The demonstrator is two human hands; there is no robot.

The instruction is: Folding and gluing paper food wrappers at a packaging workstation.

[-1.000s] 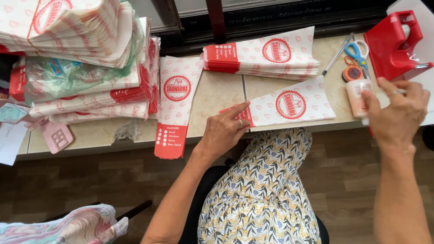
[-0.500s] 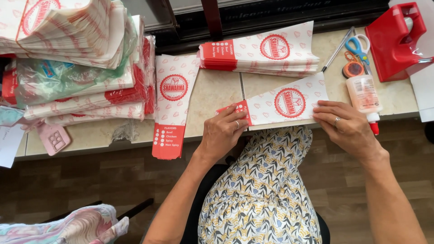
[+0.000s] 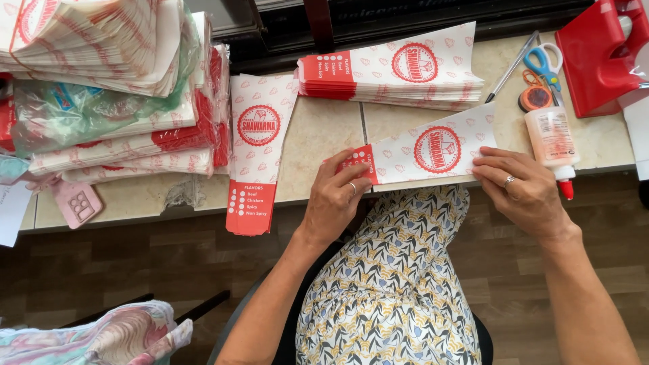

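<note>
- The left hand (image 3: 336,199) rests on the narrow red end of a folded paper sleeve (image 3: 433,152), fingers spread flat and pressing it to the tabletop (image 3: 324,135); nothing is pinched between them.
- The right hand (image 3: 524,189) lies on the wide end of the same sleeve, fingertips flat on its lower edge, likewise pressing rather than gripping.
- The sleeve lies on its side at the front edge of the tabletop, narrow end to the left and wide end to the right, just above the person's patterned lap.
- A glue bottle (image 3: 551,138) with a red tip lies just right of the sleeve's wide end, close to the right hand but apart from it.
- A stack of finished sleeves (image 3: 399,67) sits behind the one being pressed, near the back of the tabletop.
- One flat sleeve (image 3: 257,149) lies lengthwise to the left of the left hand, its red end hanging over the table edge.
- Big piles of sleeves (image 3: 101,81), some in clear plastic, fill the left side.
- Scissors (image 3: 541,64) with blue and orange handles and a red tape dispenser (image 3: 602,54) stand at the far right.
- A small pink piece (image 3: 76,203) lies at the left front edge.
</note>
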